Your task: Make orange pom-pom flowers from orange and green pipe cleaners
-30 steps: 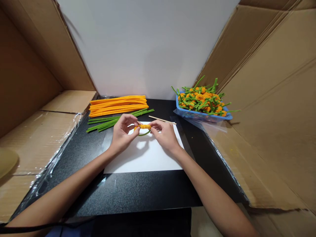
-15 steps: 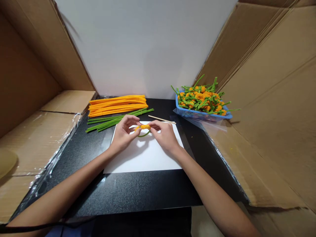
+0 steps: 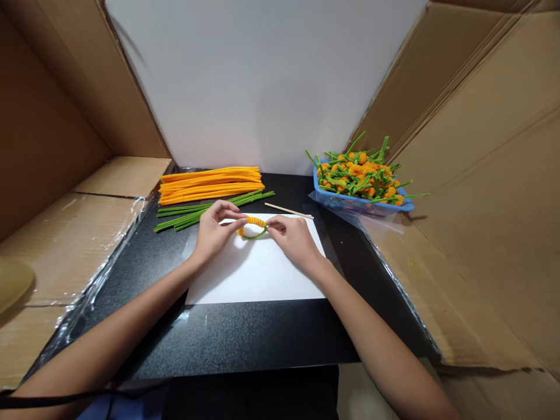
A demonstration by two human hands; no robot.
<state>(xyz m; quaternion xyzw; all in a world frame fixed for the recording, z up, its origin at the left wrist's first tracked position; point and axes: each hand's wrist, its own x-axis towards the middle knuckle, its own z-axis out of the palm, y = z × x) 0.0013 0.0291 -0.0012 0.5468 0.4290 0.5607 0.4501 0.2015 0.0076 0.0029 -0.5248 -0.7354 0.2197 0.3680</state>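
A small ring, made of an orange coil (image 3: 255, 221) and a bent green stem (image 3: 255, 237), is held up over the white sheet (image 3: 258, 280). The thumb and fingertips of my left hand (image 3: 216, 228) pinch the ring's upper left part. On the other side, my right hand (image 3: 295, 240) grips its right end, where the green stem meets the coil. The fingertips hide the exact points of contact.
Behind my left hand lie orange fuzzy stems (image 3: 210, 185) and green stems (image 3: 192, 217). A thin wooden stick (image 3: 289, 210) rests behind the sheet. At the back right, a blue basket (image 3: 363, 202) holds orange-and-green pieces. Cardboard walls (image 3: 485, 175) flank the black table (image 3: 245, 338).
My left hand has shifted slightly left and its fingers have closed nearer the coil. More of the orange coil and the ring's opening now shows between the hands.
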